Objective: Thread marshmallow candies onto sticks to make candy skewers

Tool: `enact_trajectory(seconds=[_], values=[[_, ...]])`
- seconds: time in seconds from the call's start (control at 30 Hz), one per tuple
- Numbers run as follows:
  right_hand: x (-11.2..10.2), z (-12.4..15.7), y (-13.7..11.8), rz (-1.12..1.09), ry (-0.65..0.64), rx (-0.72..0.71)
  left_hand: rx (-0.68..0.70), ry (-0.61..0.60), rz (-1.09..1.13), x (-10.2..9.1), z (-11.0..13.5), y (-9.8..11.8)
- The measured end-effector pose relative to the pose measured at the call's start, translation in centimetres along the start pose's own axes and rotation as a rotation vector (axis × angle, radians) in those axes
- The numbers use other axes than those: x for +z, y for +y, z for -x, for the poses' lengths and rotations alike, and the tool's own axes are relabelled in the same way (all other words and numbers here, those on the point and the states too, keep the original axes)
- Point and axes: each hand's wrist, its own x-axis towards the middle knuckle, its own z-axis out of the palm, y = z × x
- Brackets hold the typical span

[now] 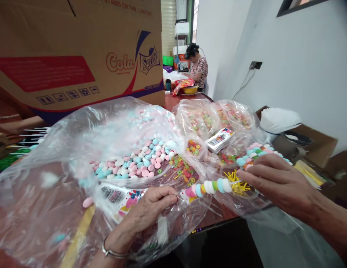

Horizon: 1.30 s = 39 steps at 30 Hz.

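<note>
A candy skewer ran left to right, rising slightly, between the left hand, pinching a printed wrapper at one end, and the right hand, pinching its stick.

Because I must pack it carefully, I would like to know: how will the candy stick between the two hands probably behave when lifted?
The candy stick would probably stay stiff, since it runs nearly straight between left hand and right hand. Its rounded pieces may let it roll if laid down. The printed wrapper at one end looks thin, so might crumple.
</note>
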Motion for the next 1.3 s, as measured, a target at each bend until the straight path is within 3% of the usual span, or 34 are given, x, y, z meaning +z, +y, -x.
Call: enact_trajectory(seconds=[0.37,0.77,1.0,1.1,1.3], values=[[-0.2,-2.0,-0.9,0.002,-0.066,0.008,0.048,0.001,-0.192,-0.8,-0.1,-0.3],[0.4,-2.6,-0.6,-0.132,-0.048,0.045,0.047,0.119,-0.162,-0.9,0.0,-0.3],[1.0,-3.0,-0.4,-0.155,-0.033,0.086,0.041,0.120,-0.191,-0.7,-0.1,-0.5],[1.4,-3.2,-0.4,-0.182,-0.041,0.149,0.049,0.139,-0.213,-0.5,-0.2,-0.6],[1.7,-3.3,-0.6,-0.292,-0.138,0.328,0.115,0.292,-0.301,-0.8,-0.3,0.1]])
